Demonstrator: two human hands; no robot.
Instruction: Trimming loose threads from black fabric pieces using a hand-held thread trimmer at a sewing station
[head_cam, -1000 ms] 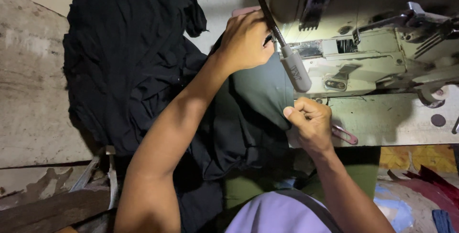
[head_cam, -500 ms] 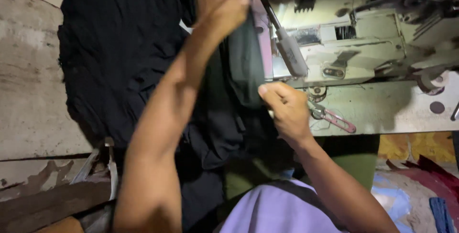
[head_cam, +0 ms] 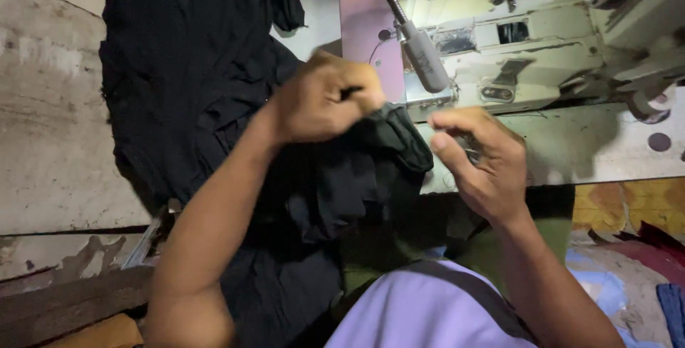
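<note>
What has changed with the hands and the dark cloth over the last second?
The left hand went up toward the machine, then came back toward the body, keeping its grip on the dark cloth, now bunched and lifted. The right hand rose off the sewing table. The sewing machine and the black fabric pile stayed put.

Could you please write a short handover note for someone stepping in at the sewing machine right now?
Left hand: fist shut on the dark green cloth, lifted in front of the sewing machine.
Right hand: fingers curled around a small metal tool, hard to make out, beside the cloth.
Black cloth pile lies on the table to the left.
Done: cloth is off the machine bed.
Left: cannot tell from this view; no seam is visible.
</note>
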